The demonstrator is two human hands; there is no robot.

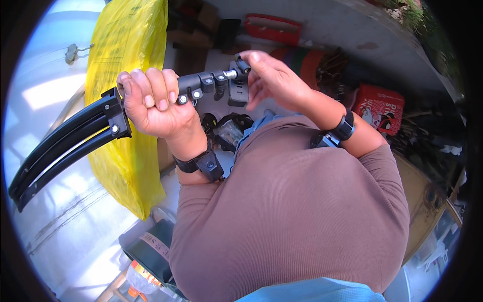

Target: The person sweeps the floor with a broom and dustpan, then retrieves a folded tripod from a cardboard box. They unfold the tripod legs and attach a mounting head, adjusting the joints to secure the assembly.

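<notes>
A black folded tripod slants across the left of the head view, its curved legs pointing to the lower left. My left hand is closed around it just above the leg hub. Beyond my fist runs a black shaft with bolted collars, then a short silver rod and a black end piece. My right hand is beside that end piece, fingers apart, index finger touching or very near it. Behind the end piece is a grey-black slotted block; whether it is attached cannot be told.
A large yellow plastic bag stands behind the tripod on the left. A dark green container is below it. Farther off are a red tray-like object, a red printed bag, and brown cartons. Both wrists wear black straps with small devices.
</notes>
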